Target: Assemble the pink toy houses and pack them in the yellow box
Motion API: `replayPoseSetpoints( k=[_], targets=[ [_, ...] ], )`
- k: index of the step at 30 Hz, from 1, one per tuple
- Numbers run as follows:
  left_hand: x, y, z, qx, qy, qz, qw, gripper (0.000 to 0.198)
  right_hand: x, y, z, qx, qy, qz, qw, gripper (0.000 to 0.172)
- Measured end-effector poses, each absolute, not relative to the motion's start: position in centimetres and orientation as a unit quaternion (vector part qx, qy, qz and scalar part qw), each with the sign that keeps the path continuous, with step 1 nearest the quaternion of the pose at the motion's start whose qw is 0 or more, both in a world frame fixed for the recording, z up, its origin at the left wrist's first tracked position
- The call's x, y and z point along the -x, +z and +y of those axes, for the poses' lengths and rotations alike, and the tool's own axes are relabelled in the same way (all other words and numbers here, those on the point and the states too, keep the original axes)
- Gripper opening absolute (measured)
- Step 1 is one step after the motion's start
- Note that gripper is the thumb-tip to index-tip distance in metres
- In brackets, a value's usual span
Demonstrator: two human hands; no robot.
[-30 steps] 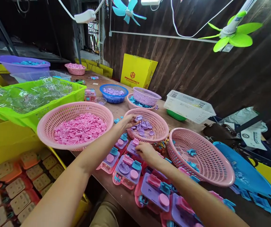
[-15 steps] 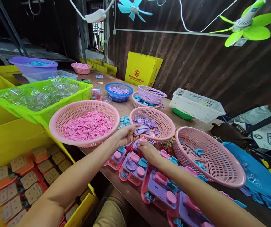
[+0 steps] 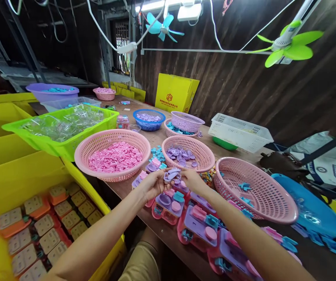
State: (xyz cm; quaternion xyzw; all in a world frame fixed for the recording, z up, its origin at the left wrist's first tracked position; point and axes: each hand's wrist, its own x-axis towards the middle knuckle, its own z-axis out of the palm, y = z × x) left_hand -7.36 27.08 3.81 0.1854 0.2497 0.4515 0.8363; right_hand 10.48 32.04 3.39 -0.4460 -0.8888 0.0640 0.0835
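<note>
My left hand [image 3: 153, 185] is closed around a few small purple toy dishes [image 3: 172, 175], held above the row of toys. Beside it, my right hand [image 3: 191, 179] has its fingers curled in against the right edge of those dishes; whatever lies between its fingertips is hidden. Under both hands stand pink-and-purple box-shaped toys [image 3: 169, 206] with pink, blue and purple parts on their tops. One top near my left hand carries a purple round dish [image 3: 164, 200]. Just behind the hands is a pink basket [image 3: 204, 154] with loose purple dishes [image 3: 181, 153] inside.
Left of the hands sits a pink basket [image 3: 82, 150] of pink pieces, beside a green crate [image 3: 53, 147] of clear plastic parts. At right stands a larger pink basket [image 3: 273, 195] with some blue pieces. A yellow box [image 3: 97, 218] of orange-sided toys is at lower left.
My left hand has come down and nearer with the purple dishes. My right hand has risen from the toy top to the dishes' right side. The view has tilted slightly upward.
</note>
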Motion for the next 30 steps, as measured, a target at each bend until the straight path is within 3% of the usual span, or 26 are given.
replayPoseSetpoints(
  k=[5,9,14,18,22,26,30],
  targets=[
    [5.9,3.1,26.3,-0.168,0.415,0.258,0.856,0.021,-11.5,8.0,28.4,0.396,0.154,-0.873,0.238,0.03],
    [3.4,3.2,25.8,-0.145,0.383,0.248,0.878,0.021,-12.0,8.3,26.2,0.384,0.168,-0.875,0.243,0.025],
    [1.2,2.9,24.9,-0.089,0.362,0.244,0.895,0.023,-13.6,6.5,25.1,0.444,0.169,-0.841,0.256,0.035],
    [0.0,2.4,24.6,-0.081,0.367,0.242,0.894,0.016,-14.3,5.5,24.3,0.52,0.1,-0.8,0.284,0.041],
    [-0.4,2.1,24.4,-0.093,0.353,0.237,0.9,0.015,-14.7,5.4,23.8,0.558,0.051,-0.767,0.315,0.036],
    [-0.3,1.9,24.1,-0.1,0.338,0.206,0.913,0.029,-15.5,5.2,24.0,0.587,0.095,-0.718,0.361,0.029],
    [-0.5,1.8,24.0,-0.093,0.322,0.262,0.905,0.013,-15.4,4.6,23.7,0.566,0.148,-0.718,0.378,0.03]
  ],
)
